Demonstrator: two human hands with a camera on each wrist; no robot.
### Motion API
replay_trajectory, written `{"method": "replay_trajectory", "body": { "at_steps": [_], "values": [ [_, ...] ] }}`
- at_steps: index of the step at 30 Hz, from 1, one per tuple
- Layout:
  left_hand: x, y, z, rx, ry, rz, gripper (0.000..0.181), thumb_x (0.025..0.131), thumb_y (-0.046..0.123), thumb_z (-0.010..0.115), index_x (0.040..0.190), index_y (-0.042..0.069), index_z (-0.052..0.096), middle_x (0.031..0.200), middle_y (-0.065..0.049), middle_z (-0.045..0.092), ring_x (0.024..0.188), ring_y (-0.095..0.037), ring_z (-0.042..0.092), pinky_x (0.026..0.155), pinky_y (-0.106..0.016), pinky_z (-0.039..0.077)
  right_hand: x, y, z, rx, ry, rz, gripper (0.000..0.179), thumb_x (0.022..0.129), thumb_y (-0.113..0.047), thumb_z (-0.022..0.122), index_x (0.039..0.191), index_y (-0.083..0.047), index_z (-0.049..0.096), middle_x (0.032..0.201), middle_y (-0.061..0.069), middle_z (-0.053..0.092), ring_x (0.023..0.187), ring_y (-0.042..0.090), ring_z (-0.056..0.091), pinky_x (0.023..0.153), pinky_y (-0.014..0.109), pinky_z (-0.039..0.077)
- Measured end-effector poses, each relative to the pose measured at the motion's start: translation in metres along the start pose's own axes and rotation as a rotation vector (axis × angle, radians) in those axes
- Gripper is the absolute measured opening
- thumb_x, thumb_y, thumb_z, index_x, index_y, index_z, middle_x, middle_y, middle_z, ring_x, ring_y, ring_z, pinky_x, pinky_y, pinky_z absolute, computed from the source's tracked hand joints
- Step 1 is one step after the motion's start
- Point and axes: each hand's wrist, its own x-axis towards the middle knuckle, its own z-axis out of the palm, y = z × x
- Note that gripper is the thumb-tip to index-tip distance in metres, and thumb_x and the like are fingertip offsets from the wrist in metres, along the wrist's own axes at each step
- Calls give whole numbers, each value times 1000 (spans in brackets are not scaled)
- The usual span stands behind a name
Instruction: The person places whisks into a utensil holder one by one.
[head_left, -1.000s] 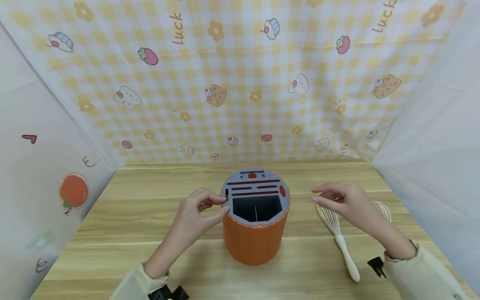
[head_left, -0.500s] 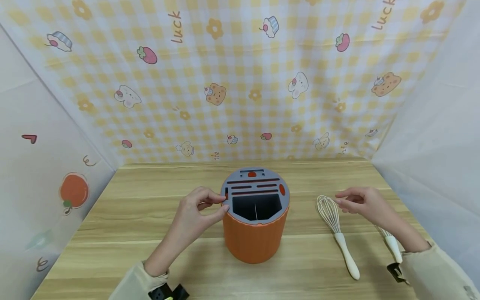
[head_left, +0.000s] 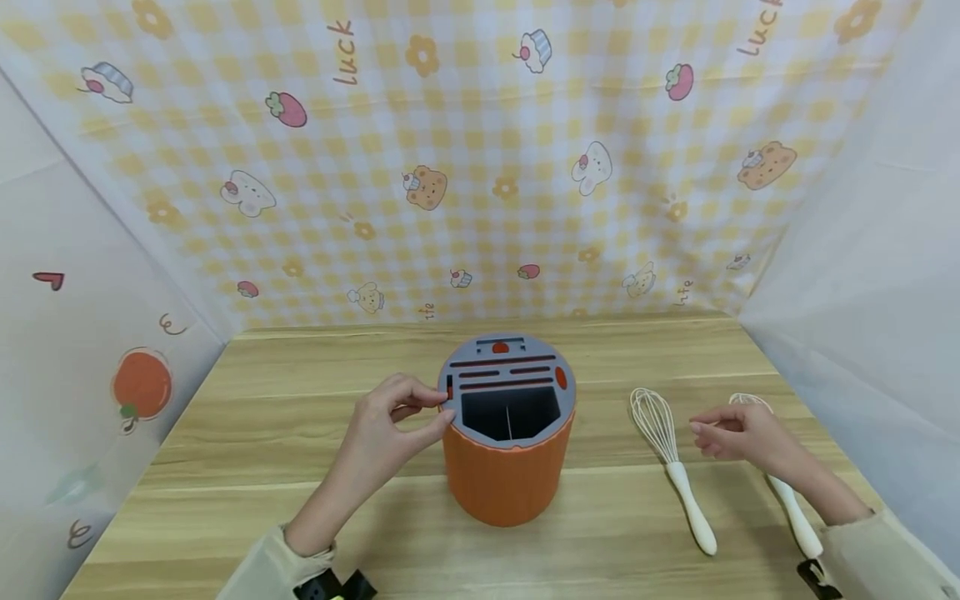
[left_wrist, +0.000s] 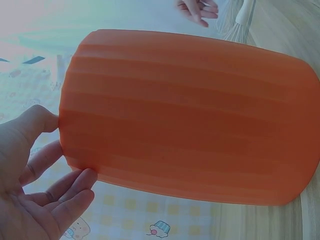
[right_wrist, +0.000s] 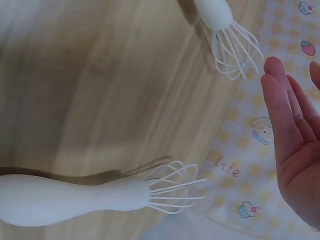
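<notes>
An orange ribbed utensil holder (head_left: 504, 487) stands upright on the table, with a grey slotted lid (head_left: 551, 417). My left hand (head_left: 386, 425) holds its left rim with thumb and fingertips; the left wrist view shows them at the edge of the orange wall (left_wrist: 190, 120). To the right lie two whisks with white handles. My right hand (head_left: 742, 433) hovers between the left whisk (head_left: 690, 504) and the right whisk (head_left: 795, 517), hiding part of the latter. Its fingers (right_wrist: 282, 115) are relaxed and nothing is in them.
The wooden table (head_left: 300, 433) backs onto a yellow checked cloth (head_left: 480, 250). A white wall panel with a fruit print (head_left: 142, 383) rises on the left, and another white panel (head_left: 885, 275) on the right.
My right hand has moved rightward, away from the holder and past the left whisk, uncovering more of both whisks. My left hand stays on the holder's rim.
</notes>
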Motion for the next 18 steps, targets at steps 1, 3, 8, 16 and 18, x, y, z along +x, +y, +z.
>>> {"method": "replay_trajectory", "body": {
  "at_steps": [1, 3, 8, 16, 18],
  "values": [
    [0, 0, 0, 1, 0, -1, 14, 75, 12, 76, 85, 18, 67, 90, 7, 60, 82, -9, 58, 79, -24, 52, -2, 2, 1, 11, -3, 19, 39, 92, -17, 57, 108, 19, 55, 84, 23, 65, 70, 26, 66, 62, 32, 56],
    [0, 0, 0, 2, -1, -3, 14, 75, 12, 76, 85, 18, 67, 90, 7, 60, 82, -9, 58, 79, -25, 52, -5, 7, 2, 43, -22, 61, 42, 92, -17, 56, 110, 21, 52, 85, 23, 65, 72, 27, 66, 64, 33, 56],
    [-1, -1, 0, 12, -1, -13, 14, 75, 12, 76, 86, 18, 68, 90, 7, 60, 82, -9, 57, 80, -27, 52, -11, 20, 5, 125, -119, 144, 49, 93, -17, 54, 113, 26, 44, 88, 23, 65, 77, 28, 66, 67, 36, 56],
    [1, 0, 0, -14, -3, -10, 13, 75, 12, 76, 84, 17, 67, 89, 6, 60, 82, -10, 57, 81, -30, 52, -14, 32, 4, 206, -235, 189, 44, 92, -16, 55, 113, 21, 48, 86, 19, 65, 75, 27, 65, 66, 36, 56],
    [1, 0, 0, -18, -3, -11, 13, 75, 11, 76, 84, 17, 67, 89, 6, 60, 82, -10, 58, 81, -30, 52, -14, 31, 3, 222, -282, 189, 39, 92, -15, 55, 110, 20, 51, 86, 18, 65, 74, 26, 65, 65, 37, 56]
  ]
}}
